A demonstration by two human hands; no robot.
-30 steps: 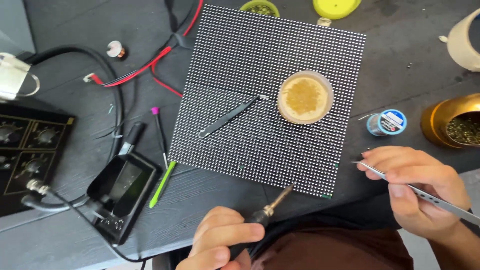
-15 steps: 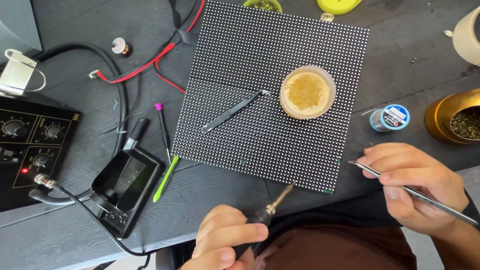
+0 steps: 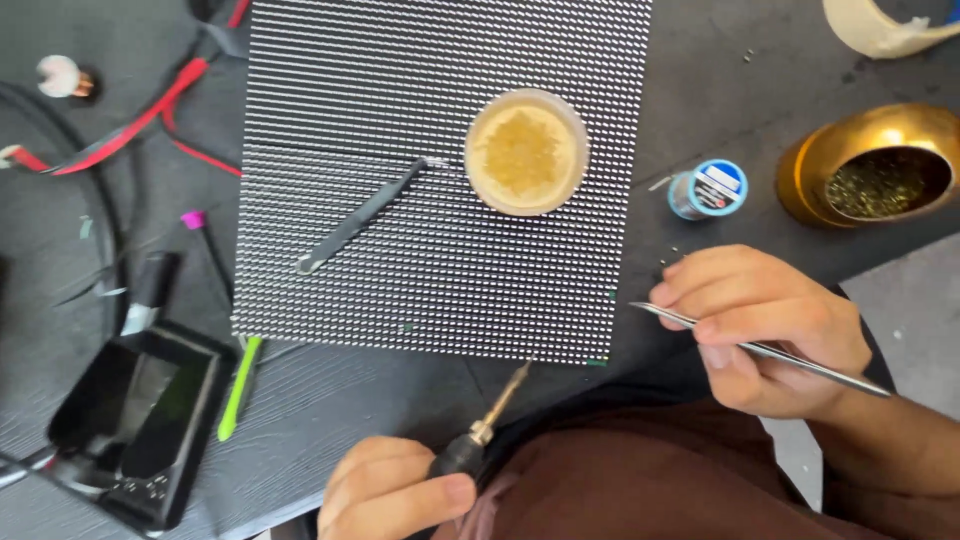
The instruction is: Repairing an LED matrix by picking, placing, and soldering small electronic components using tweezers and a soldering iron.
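The left hand (image 3: 395, 490) grips a soldering iron (image 3: 485, 425) with a thin brass tip, near the board's edge. The right hand (image 3: 765, 330) pinches shiny metal tweezers (image 3: 760, 350). Farther off, the dotted black board (image 3: 440, 170) holds a round yellow jar (image 3: 526, 151).

A round tub (image 3: 526, 151) of yellow paste and black tweezers (image 3: 360, 217) lie on the dotted panel (image 3: 440, 80). Right: solder spool (image 3: 708, 189), brass bowl (image 3: 815, 170). Left: red wires (image 3: 130, 115), meter (image 3: 130, 425), green pen (image 3: 239, 388).
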